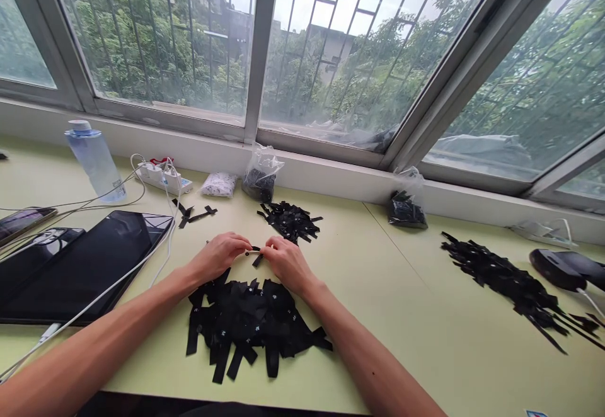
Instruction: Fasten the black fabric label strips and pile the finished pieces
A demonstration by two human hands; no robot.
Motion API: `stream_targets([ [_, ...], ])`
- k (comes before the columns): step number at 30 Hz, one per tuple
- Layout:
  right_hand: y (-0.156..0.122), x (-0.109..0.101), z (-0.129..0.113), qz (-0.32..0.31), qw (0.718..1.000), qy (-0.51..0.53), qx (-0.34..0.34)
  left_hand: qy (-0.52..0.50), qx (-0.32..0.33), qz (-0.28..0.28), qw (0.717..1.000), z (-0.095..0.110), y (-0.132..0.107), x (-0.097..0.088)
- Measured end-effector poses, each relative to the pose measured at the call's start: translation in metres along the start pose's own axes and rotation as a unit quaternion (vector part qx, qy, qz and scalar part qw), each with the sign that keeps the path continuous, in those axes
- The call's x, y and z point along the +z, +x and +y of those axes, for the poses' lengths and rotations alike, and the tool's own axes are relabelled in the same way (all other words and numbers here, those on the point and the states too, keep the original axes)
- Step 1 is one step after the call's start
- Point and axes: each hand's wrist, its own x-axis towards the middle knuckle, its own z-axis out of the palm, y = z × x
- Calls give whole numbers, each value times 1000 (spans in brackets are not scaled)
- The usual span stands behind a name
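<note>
My left hand (221, 256) and my right hand (286, 262) meet over the pale green table (378, 291), fingers pinched together on one small black strip (256, 254) held between them. Right under my wrists lies a heap of black fabric strips (253, 322) with small white marks. A second, smaller pile of black pieces (290, 220) lies just beyond my hands.
A dark tablet (80, 266) with white cables lies at the left, with a water bottle (94, 162) and a power strip (163, 177) behind it. Plastic bags (259, 174) of black parts stand by the window ledge. Another long pile of strips (505, 278) lies at the right.
</note>
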Motion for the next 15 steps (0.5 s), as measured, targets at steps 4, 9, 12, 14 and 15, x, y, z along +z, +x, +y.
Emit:
stream_targets([
  [4,1,-3,-3,6,999,44,25,6,0,-3,1000,0,0,1],
  [9,4,-15,-11,85,970,204,104,-2,-7,23,1000,6,1,-3],
  [12,5,-22,-13,94,942,283,150,-8,-5,43,999,12,1,-6],
  [14,6,-24,-13,93,924,328,171,-14,3,51,999,16,2,-7],
  [15,6,-25,-14,91,914,354,176,-20,6,53,998,19,2,-7],
])
